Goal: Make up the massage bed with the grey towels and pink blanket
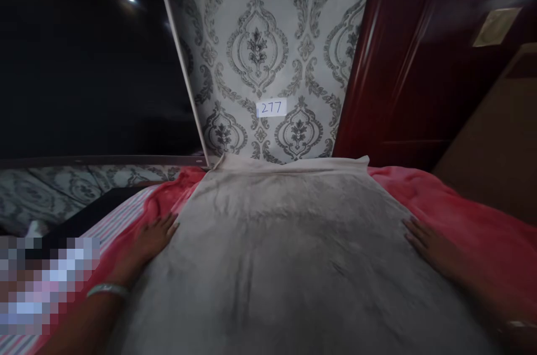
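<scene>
Left hand (156,235) and right hand (425,243) open flat on grey towel (285,249) edges, long axis toward wall (268,36)

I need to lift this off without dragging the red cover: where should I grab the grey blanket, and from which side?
Probably the grey blanket by its two side edges, where the left hand and right hand already lie flat. It lies spread flat on the red cover, so pinch inward from each side.
</scene>
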A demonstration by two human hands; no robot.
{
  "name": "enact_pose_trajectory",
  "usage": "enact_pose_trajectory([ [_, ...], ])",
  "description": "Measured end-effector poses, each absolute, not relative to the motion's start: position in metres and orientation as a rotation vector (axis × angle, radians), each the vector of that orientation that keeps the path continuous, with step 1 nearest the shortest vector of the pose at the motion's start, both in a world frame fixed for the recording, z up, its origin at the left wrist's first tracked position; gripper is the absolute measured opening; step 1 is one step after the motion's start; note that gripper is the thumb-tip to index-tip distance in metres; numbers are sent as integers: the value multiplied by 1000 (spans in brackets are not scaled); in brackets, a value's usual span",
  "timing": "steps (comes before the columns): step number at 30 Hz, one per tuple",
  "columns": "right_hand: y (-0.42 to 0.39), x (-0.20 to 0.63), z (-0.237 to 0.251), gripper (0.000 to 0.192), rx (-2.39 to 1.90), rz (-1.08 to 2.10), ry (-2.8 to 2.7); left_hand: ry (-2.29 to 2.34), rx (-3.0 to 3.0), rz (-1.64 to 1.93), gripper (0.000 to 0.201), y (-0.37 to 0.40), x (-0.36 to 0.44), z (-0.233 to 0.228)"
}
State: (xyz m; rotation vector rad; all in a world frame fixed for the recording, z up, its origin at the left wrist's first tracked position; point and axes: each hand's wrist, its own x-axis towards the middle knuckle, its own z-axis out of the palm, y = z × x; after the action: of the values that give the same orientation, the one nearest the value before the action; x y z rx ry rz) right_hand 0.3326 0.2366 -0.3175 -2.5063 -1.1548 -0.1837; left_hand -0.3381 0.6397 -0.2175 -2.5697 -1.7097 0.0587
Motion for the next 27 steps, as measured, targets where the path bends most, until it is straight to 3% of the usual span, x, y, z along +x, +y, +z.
enact_pose_trajectory([
  [4,213,313,-305,62,-2658,12,-1050,-1669,-2513,-74,57,622,-343,-212],
  [9,234,232,-269,59,-2716,-185,-1063,-1353,-2648,-294,58,587,-278,-203],
  [16,302,110,-266,56,-2551,-96,-1534,-1171,-2877,-138,60,530,-197,-229],
  [27,284,97,-262,60,-2608,88,-1573,-1524,-2621,-76,64,510,-243,-237],
])
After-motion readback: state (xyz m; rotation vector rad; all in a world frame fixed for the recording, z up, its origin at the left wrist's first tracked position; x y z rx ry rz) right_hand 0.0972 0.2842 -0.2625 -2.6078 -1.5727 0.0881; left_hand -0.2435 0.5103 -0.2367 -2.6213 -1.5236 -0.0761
